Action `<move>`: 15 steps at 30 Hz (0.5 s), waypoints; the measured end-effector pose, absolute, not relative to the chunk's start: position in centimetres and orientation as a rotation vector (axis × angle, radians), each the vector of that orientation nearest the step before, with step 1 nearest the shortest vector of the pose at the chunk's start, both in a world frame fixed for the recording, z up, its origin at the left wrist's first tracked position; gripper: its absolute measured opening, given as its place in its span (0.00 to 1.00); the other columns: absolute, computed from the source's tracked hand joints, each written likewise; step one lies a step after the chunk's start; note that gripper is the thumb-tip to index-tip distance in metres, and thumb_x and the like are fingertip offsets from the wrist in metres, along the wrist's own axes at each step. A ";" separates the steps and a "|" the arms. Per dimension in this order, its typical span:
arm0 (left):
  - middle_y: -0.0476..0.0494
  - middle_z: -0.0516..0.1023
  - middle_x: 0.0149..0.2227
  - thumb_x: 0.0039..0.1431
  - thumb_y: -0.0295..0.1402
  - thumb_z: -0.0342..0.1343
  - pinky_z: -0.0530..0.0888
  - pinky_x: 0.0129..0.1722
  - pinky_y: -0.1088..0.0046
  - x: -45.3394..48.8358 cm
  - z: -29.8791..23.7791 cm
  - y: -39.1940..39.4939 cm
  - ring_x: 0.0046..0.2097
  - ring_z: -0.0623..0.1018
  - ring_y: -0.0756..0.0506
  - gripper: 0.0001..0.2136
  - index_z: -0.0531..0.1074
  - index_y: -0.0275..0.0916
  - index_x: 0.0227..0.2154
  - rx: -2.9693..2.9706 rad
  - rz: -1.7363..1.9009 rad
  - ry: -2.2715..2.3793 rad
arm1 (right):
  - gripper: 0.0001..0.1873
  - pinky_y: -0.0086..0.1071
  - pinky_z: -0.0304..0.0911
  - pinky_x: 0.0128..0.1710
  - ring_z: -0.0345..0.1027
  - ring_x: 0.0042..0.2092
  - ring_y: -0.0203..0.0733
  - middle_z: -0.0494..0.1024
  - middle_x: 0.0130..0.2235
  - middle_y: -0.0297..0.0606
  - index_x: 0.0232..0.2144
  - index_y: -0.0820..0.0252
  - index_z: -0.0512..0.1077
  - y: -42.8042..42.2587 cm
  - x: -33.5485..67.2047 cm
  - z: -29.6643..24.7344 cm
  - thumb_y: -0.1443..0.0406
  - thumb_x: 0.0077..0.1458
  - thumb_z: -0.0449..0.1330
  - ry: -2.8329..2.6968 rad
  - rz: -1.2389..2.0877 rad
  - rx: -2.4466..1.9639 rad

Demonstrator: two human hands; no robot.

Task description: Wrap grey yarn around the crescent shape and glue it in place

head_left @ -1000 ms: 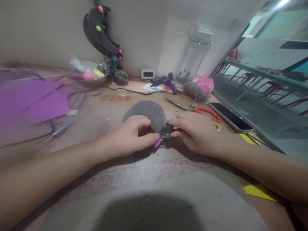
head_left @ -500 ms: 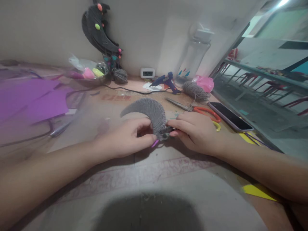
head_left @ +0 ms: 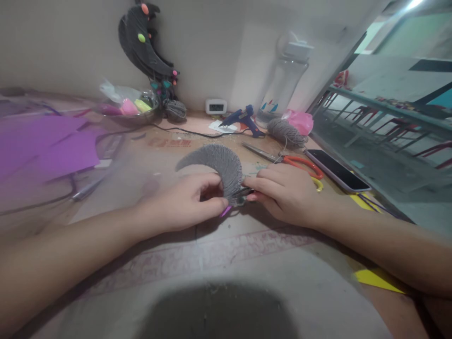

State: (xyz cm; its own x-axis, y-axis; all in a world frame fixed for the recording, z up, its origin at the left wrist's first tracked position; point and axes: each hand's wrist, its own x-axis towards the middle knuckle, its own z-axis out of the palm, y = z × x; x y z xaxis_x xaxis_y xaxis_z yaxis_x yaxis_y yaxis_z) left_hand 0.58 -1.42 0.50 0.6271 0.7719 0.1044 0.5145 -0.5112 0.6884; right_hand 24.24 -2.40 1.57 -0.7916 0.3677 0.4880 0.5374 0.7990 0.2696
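Here, left hand [head_left: 187, 201] pinches the near end of the yarn-wrapped crescent [head_left: 216, 164] at table [head_left: 226, 256] centre, apparently steadying it on edge. Right hand [head_left: 282, 190], fingers closed, presses a thin dark piece [head_left: 243, 191] to that same end; its identity is unclear.

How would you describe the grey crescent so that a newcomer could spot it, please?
On the desk, the left hand and right hand pinch the grey crescent. Unlike the black crescent by the wall, it bears no coloured dots.
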 end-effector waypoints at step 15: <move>0.55 0.65 0.23 0.54 0.31 0.55 0.62 0.25 0.76 0.7 0.6 -1.5 0.25 0.67 0.52 0.08 0.64 0.38 0.23 2.159 0.538 0.973 | 0.18 0.32 0.50 0.28 0.61 0.27 0.38 0.72 0.25 0.37 0.34 0.64 0.75 -2.4 24.3 1.4 0.61 0.67 0.49 -2.594 -0.526 -0.684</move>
